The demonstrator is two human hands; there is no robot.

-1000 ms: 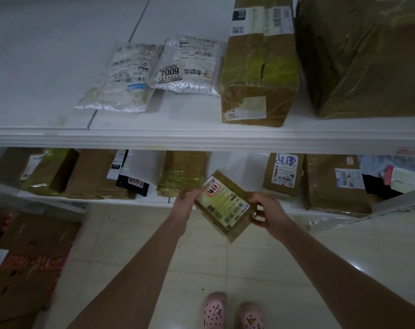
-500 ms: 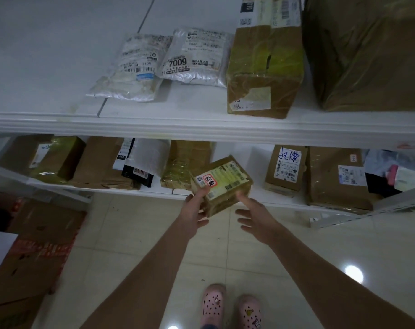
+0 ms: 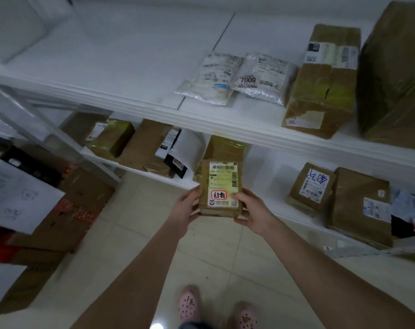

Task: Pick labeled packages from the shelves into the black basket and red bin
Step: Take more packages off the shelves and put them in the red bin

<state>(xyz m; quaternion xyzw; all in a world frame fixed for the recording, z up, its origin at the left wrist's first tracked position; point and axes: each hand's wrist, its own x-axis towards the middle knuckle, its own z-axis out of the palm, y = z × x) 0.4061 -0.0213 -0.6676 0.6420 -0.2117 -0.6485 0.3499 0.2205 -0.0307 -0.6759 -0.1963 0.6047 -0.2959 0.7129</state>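
Above held package point(image 3: 222, 186): pouch point(image 3: 261, 78) marked 7009.

Parcels counted, shelf by shelf and in hand.
Upper shelf point(image 3: 130, 67): two pale plastic mailers point(image 3: 207, 79) point(image 3: 263, 78) and two brown boxes point(image 3: 325, 81) point(image 3: 396, 74). Lower shelf point(image 3: 268, 174): roughly six brown cartons point(image 3: 360, 205), though the left ones are dim and overlapping, so perhaps one more or fewer, plus one black-and-white bag point(image 3: 178, 150). One labelled package point(image 3: 222, 188) held by two hands point(image 3: 185, 207) point(image 3: 251, 210). Two pink shoes point(image 3: 188, 302) point(image 3: 245, 317).

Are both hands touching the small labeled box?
Touching. Head view: left hand and right hand grip opposite sides of the small labeled box.
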